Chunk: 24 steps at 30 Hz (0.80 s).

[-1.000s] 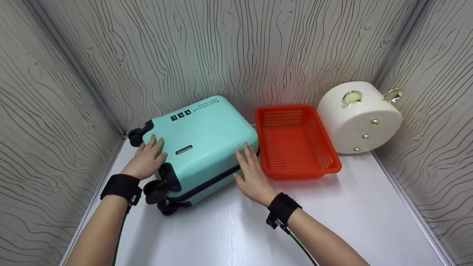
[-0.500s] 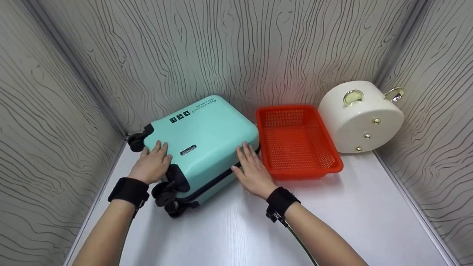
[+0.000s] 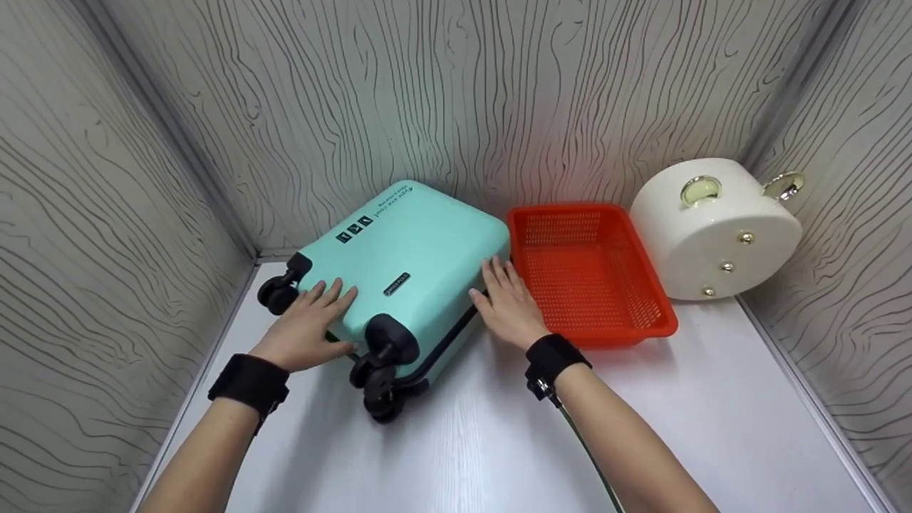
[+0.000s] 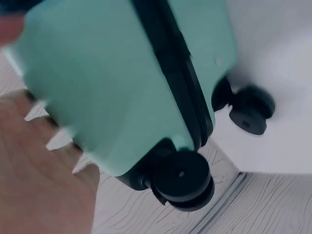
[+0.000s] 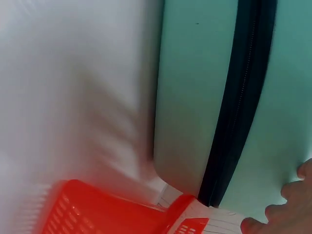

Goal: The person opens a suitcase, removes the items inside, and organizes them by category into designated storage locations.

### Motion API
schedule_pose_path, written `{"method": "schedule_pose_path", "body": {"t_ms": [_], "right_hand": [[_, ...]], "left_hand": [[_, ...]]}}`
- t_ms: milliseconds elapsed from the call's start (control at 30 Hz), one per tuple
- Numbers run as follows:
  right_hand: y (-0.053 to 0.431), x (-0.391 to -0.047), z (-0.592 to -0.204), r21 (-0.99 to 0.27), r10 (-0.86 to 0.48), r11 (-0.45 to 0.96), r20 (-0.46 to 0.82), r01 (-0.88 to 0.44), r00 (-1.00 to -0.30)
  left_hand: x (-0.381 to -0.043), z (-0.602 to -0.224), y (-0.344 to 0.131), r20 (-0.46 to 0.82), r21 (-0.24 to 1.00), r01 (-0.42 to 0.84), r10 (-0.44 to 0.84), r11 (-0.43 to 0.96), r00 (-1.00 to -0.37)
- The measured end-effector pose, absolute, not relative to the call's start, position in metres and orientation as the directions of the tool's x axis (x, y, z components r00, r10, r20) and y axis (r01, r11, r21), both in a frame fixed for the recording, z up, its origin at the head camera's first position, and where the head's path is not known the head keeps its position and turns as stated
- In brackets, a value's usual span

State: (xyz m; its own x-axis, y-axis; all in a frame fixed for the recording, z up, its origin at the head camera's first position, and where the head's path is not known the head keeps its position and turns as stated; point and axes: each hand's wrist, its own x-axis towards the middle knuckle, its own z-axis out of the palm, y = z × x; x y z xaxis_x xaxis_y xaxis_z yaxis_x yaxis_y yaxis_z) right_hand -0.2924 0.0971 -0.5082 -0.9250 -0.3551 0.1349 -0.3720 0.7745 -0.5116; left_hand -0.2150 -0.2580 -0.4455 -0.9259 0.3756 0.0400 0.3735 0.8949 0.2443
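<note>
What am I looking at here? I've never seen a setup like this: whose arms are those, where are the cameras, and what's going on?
There's no machine: those are a person's own bare hands. The wide picture comes from a camera worn on the head, looking forward and down. The two close-ups come from cameras on the wrists, each looking at its own hand's work.

On the white table lies a turquoise suitcase, broad face up. Right of it are a red basket and a white case with gold-coloured fittings.

The left hand touches the suitcase's wheeled end; the right hand has its fingers against its long near side. Neither seems to grip it.
</note>
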Motion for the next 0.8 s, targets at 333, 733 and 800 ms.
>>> {"method": "schedule_pose_path", "body": {"t_ms": [333, 733, 800], "right_hand": [[0.086, -0.265, -0.498, -0.785, -0.414, 0.55, 0.039, -0.284, -0.91], [0.101, -0.253, -0.486, -0.779, -0.458, 0.541, 0.043, -0.317, -0.888], [0.106, -0.254, -0.483, -0.771, -0.458, 0.55, 0.043, -0.321, -0.888]], "left_hand": [[-0.221, -0.459, -0.251, 0.21, 0.078, 0.448, 0.424, 0.891, -0.881], [-0.213, -0.469, -0.193, 0.493, -0.187, 0.408, 0.445, 0.894, -0.748], [-0.213, -0.468, -0.181, 0.51, -0.225, 0.381, 0.442, 0.897, -0.738]]}}
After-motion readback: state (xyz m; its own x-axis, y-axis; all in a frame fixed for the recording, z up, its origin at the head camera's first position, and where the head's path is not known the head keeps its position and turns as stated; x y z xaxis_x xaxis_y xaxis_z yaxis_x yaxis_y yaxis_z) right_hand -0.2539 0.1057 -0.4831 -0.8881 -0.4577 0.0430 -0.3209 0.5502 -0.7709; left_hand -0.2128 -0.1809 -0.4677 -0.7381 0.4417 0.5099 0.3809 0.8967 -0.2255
